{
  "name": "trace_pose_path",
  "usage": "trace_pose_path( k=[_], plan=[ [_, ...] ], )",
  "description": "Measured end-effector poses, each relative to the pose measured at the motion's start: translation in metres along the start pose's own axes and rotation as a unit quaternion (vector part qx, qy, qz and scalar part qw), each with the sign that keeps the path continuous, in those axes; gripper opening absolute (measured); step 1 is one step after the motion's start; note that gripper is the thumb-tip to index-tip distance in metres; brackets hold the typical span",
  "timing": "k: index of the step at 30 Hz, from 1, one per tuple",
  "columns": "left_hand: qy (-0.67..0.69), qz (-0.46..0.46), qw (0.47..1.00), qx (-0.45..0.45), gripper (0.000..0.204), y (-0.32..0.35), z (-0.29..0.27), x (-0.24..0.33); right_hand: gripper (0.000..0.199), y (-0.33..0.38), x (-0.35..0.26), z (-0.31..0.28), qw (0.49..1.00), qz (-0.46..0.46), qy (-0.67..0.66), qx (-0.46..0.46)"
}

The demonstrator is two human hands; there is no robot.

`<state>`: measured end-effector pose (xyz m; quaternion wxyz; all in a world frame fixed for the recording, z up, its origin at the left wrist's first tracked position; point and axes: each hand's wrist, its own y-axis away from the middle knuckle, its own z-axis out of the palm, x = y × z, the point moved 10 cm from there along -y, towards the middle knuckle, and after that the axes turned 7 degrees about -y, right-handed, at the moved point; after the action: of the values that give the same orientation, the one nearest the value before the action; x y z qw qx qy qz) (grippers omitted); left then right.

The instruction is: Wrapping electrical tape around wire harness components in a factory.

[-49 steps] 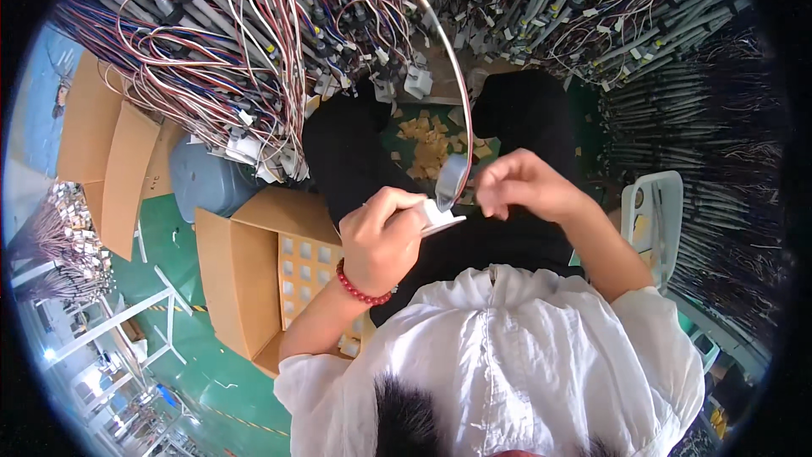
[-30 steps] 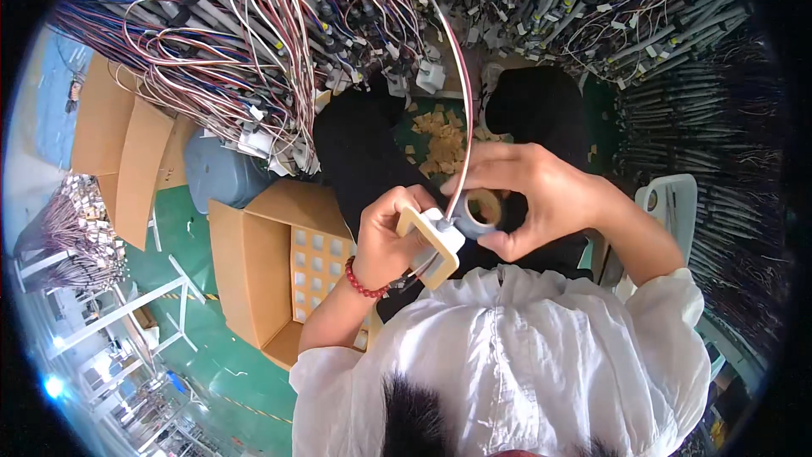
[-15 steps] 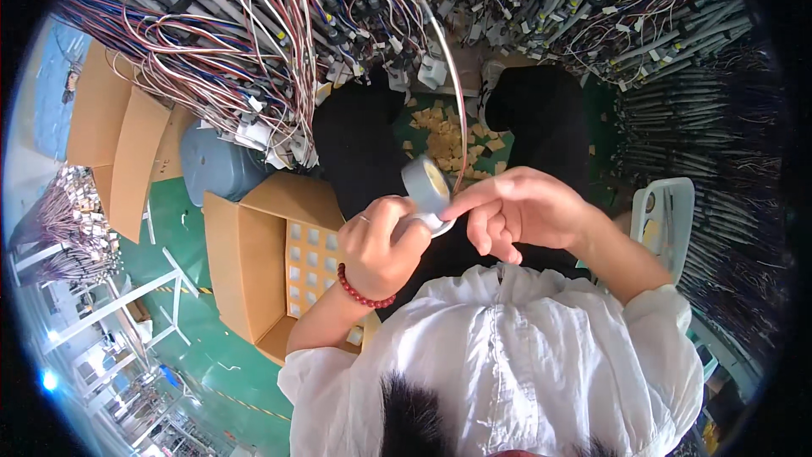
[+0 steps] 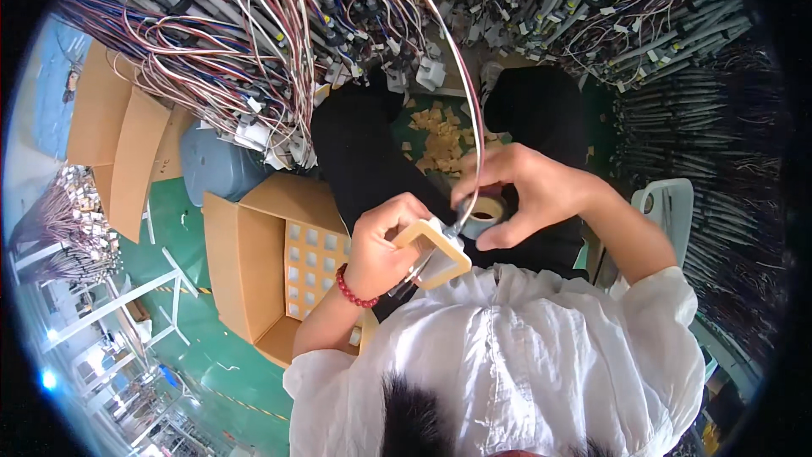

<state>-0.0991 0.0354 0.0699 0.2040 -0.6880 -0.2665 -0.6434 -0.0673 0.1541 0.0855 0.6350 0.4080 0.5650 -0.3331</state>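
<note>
Between its thumb and fingers, my left hand (image 4: 382,247) grips a white square frame (image 4: 461,260) with a tan face turned toward me. A red and white wire bundle (image 4: 470,89) arches down from above to the frame's upper edge, close to my right fingertips. My right hand (image 4: 537,196) is curled around a roll of grey tape (image 4: 488,210), right beside the frame. Where the tape's loose end lies cannot be made out.
An opened cardboard box (image 4: 241,267) holding rows of pale squares stands to the left. Behind it is a blue-grey stool (image 4: 218,161). Thick wire harnesses (image 4: 279,25) hang in front. A white plastic bin (image 4: 672,228) is at the right. Tan scraps (image 4: 440,135) litter the green floor.
The tape roll, above my left hand before, now sits lower and farther right in my right hand. My left hand has turned, so the frame's tan face shows. The wire bundle has shifted right.
</note>
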Motion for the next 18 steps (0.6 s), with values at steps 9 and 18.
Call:
trace_pose_path(
  k=[9, 18],
  plan=[
    [-0.133, 0.021, 0.990, 0.050, 0.016, 0.000, 0.002, 0.000, 0.044, 0.026, 0.069, -0.009, 0.925, -0.022, -0.295, 0.238],
    [0.185, -0.146, 0.971, -0.053, 0.018, 0.013, 0.017, -0.039, 0.049, -0.014, 0.013, 0.000, 1.000, -0.006, -0.003, -0.027]
  ],
)
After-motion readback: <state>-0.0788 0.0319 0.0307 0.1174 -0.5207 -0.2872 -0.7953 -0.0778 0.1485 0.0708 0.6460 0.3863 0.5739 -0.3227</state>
